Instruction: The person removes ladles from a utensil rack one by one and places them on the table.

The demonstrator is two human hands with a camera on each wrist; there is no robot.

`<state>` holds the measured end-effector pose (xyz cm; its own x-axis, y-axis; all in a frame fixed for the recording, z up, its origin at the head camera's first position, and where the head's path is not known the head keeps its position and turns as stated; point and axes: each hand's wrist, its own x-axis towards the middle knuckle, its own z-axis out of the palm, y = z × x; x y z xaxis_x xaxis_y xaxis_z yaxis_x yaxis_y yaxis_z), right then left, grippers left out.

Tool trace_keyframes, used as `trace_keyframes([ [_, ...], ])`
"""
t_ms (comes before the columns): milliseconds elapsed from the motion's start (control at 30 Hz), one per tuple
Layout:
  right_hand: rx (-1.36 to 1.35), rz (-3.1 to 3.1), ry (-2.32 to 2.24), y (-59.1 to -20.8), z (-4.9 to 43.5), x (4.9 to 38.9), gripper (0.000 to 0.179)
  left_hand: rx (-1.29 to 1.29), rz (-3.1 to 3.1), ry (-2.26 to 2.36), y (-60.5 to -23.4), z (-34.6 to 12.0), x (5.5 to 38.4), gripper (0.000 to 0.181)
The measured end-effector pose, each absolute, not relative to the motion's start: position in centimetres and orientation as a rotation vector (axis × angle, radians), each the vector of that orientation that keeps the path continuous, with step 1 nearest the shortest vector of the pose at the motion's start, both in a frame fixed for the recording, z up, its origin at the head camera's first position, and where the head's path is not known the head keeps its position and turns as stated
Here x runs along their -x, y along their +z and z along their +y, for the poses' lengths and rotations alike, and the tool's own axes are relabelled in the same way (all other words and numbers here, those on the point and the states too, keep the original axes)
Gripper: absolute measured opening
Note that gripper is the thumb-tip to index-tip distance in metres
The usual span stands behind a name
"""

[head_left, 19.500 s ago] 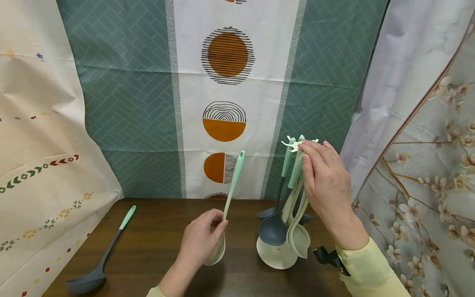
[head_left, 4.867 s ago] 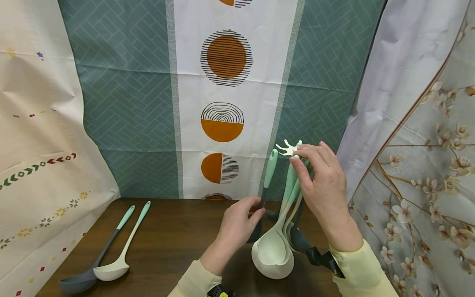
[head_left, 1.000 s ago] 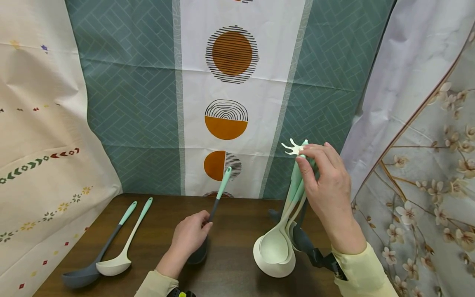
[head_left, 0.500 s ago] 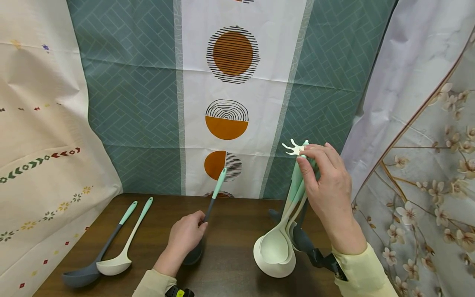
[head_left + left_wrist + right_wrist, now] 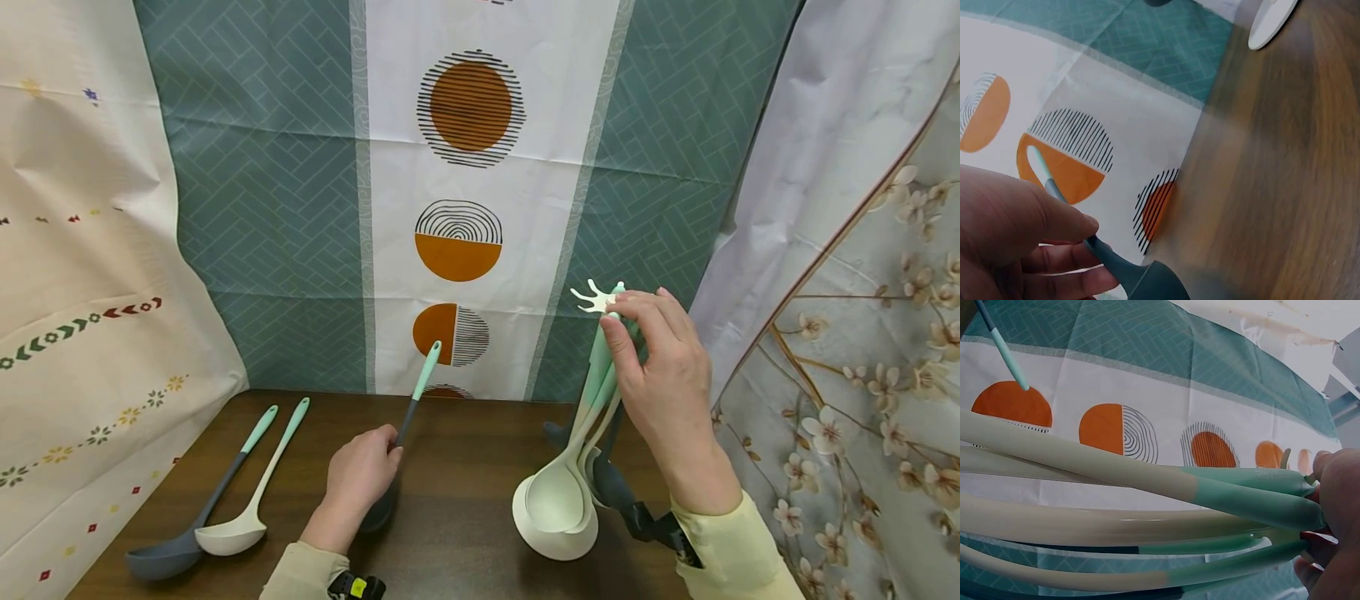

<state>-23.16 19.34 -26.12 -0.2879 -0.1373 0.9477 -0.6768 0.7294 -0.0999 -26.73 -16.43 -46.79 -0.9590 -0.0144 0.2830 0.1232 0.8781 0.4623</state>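
Observation:
My left hand (image 5: 362,471) grips a dark grey spoon (image 5: 426,372) by its shank, its mint handle pointing up and its head low over the table. In the left wrist view, the thumb and fingers pinch the shank just above the dark head (image 5: 1159,284), which is partly cut off. My right hand (image 5: 667,383) holds the cream hooked top (image 5: 594,298) of a utensil stand (image 5: 555,547). Cream spoons (image 5: 553,500) and dark grey utensils (image 5: 611,483) hang from it. The right wrist view shows fingertips at the ends of several mint handles (image 5: 1260,506).
On the table's left lie a dark grey ladle (image 5: 168,560) and a cream ladle (image 5: 234,535), side by side with mint handles pointing back. A patterned cloth (image 5: 480,267) hangs behind the wooden table (image 5: 465,500); curtains (image 5: 855,317) flank it.
Since the earliest frame, the cream ladle has gone from my left hand to beside the grey one. The dark spoon has come off the stand and moved left; my right hand stays at the top.

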Motion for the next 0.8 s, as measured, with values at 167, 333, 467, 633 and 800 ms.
trace_keyframes([
  [167, -0.634, -1.812, 0.607, -26.1, 19.4, 23.2, 0.032, 0.035, -2.781, -0.66, -46.7, -17.1, 26.8, 0.009],
  [333, -0.633, -1.801, 0.625, -26.1, 19.3, 23.1, 0.018, 0.026, -2.79, -0.647, -46.9, -17.6, 26.8, 0.009],
  [467, -0.635, -1.799, 0.627, -26.2, 19.3, 23.1, 0.019, 0.006, -2.797, -0.636, -47.1, -18.0, 26.7, 0.009],
  [633, -0.637, -1.817, 0.607, -26.2, 19.3, 23.2, 0.036, -0.04, -2.822, -0.629, -47.4, -18.4, 26.6, 0.008],
  [800, -0.634, -1.817, 0.609, -26.2, 19.3, 23.2, 0.044, -0.052, -2.833, -0.638, -47.4, -18.7, 26.7, 0.008],
])
